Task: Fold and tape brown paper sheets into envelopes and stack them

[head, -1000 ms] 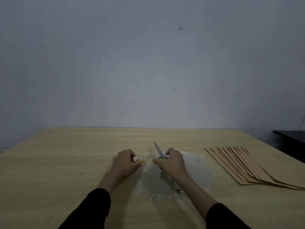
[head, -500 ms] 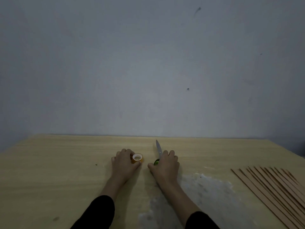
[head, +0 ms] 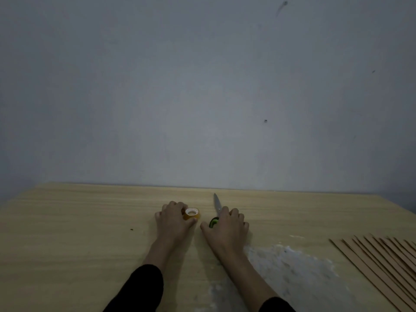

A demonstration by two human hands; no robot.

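A small roll of yellowish tape (head: 192, 213) stands on the wooden table (head: 78, 233) near its far edge. My left hand (head: 173, 220) grips the roll from the left, fingers and thumb curled round it. My right hand (head: 226, 228) lies over the green handles of a pair of scissors (head: 216, 204), fingers curled on them; the closed blades point away toward the wall. Several brown paper sheets (head: 382, 264) lie fanned out at the right edge, apart from both hands.
A grey wall (head: 202, 86) rises right behind the table's far edge. A whitish scuffed patch (head: 292, 273) marks the tabletop in front of my right arm. A tiny dark speck (head: 131, 229) lies left of my left hand.
Both hands have slid the tape and the scissors away from me toward the far edge. The view has shifted left, so the paper sheets now sit at the frame's right border.
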